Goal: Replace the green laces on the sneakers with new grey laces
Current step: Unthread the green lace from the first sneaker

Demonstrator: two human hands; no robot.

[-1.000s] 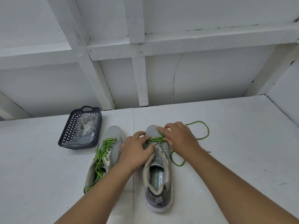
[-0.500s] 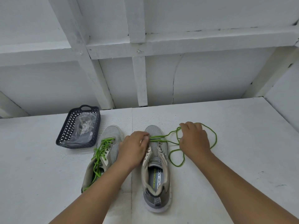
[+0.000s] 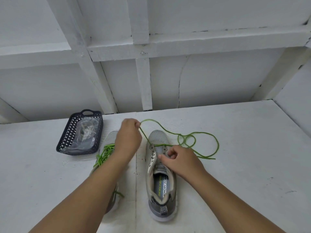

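One soft, limp green lace (image 3: 198,134) trails loosely beyond the right hand (image 3: 180,159), whose fingers pinch together at the right sneaker (image 3: 159,165) eyelets; left hand (image 3: 128,137) is clamped on it above. Pinch near the eyelet.

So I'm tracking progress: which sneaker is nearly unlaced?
The right sneaker: its green lace crosses only the eyelets nearest the toe, the rest trailing loose on the table. The left sneaker is fully laced.

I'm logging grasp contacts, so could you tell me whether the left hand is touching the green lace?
Touching. The head view shows the left hand pinching the green lace at its fingertips, the strand running taut down to the right sneaker.
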